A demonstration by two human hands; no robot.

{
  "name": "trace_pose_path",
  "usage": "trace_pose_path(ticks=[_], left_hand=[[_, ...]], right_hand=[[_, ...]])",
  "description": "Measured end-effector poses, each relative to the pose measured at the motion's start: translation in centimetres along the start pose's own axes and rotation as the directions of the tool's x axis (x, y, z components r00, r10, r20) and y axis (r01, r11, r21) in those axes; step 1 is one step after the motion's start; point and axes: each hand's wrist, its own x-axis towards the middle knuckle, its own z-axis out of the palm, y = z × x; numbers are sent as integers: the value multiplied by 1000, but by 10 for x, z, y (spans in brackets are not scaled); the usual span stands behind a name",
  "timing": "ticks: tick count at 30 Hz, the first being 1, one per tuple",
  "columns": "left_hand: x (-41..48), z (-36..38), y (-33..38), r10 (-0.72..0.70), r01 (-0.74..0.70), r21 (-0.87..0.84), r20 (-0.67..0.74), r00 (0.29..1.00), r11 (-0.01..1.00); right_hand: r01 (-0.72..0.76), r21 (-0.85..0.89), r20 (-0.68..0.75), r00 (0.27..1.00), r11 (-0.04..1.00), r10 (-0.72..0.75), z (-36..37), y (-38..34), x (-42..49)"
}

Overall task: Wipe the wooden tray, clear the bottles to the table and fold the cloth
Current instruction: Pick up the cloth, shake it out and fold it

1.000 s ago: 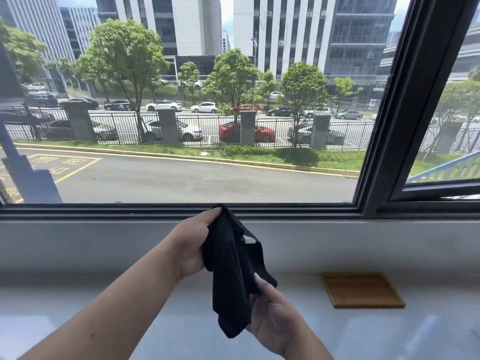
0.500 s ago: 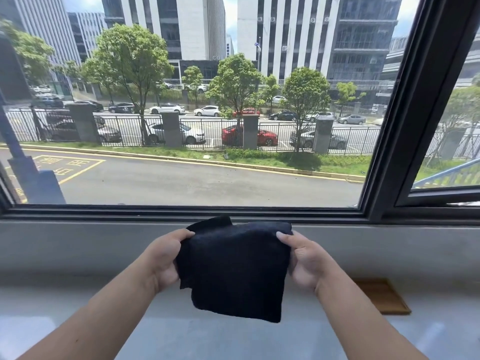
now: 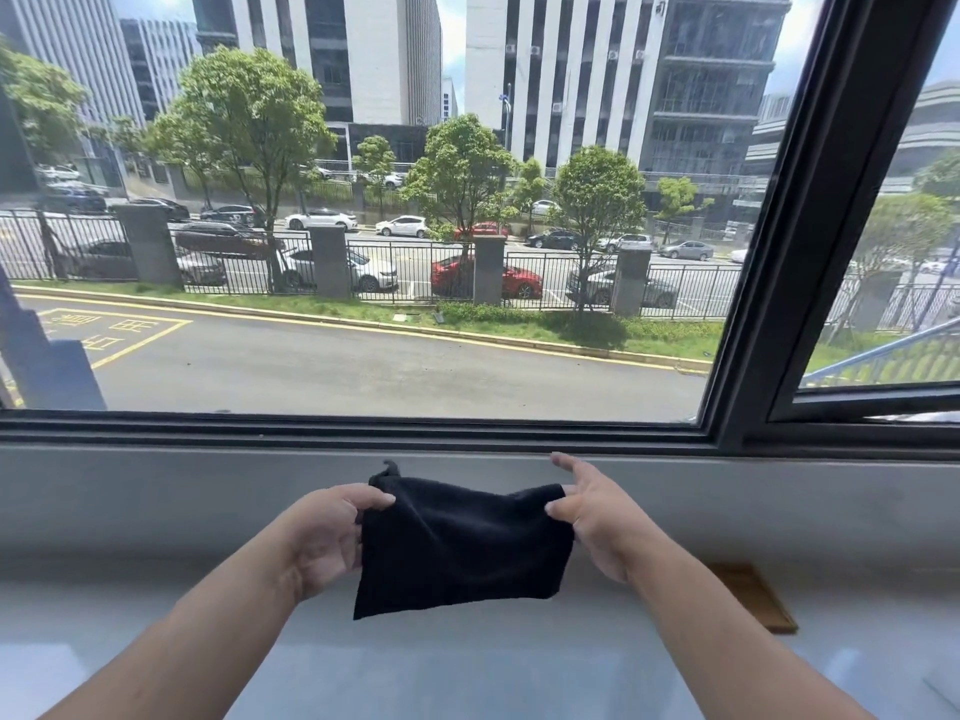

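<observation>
Black cloth, one, held above the desk by two hands, left hand fingers pinching its top left corner, right hand fingers pinching its right edge, one wooden tray on the desk beside the right forearm

Black cloth, a limp rectangle held in the air, my left hand and right hand each pinching a top corner. Wooden tray lies flat on the bench to the right.

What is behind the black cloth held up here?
Around the black cloth, pinched by the left hand and right hand, only grey wall and pale ledge show. The patch directly behind it is covered.
</observation>
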Motion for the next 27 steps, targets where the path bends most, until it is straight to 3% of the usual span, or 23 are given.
trace_pose_path(ticks=[2, 5, 9, 11, 13, 16, 19, 23, 27], left_hand=[[3, 4, -5, 6, 0, 137, -38, 999, 991], [4, 2, -6, 60, -34, 200, -128, 990, 979], [3, -8, -1, 177, -116, 317, -170, 969, 941], [3, -7, 0, 287, -176, 495, -158, 945, 851], [4, -7, 3, 418, -220, 684, -137, 898, 695], [6, -10, 13, 533, -220, 827, -110, 839, 517], [10, -14, 18, 546, -230, 830, -104, 831, 508], [7, -6, 16, 512, -151, 802, -211, 833, 577], [-2, 30, 11, 336, -123, 623, -237, 912, 772]], right_hand=[[48, -45, -42, 998, 998, -50, -1, -9, 3], [119, -63, -139, 982, 991, -126, -16, -24, 9], [145, -265, -185, 963, 953, -198, -32, -32, 7], [163, -362, -170, 957, 918, -237, -32, -31, 5], [174, -501, -166, 942, 848, -292, -31, -29, 5], [137, -633, -158, 941, 762, -300, -33, -24, 4], [100, -524, -171, 960, 846, -220, -35, -14, 3], [-3, -206, -174, 984, 979, -34, -16, -1, -1], [-72, 71, -18, 997, 995, 73, 24, -2, -14]])
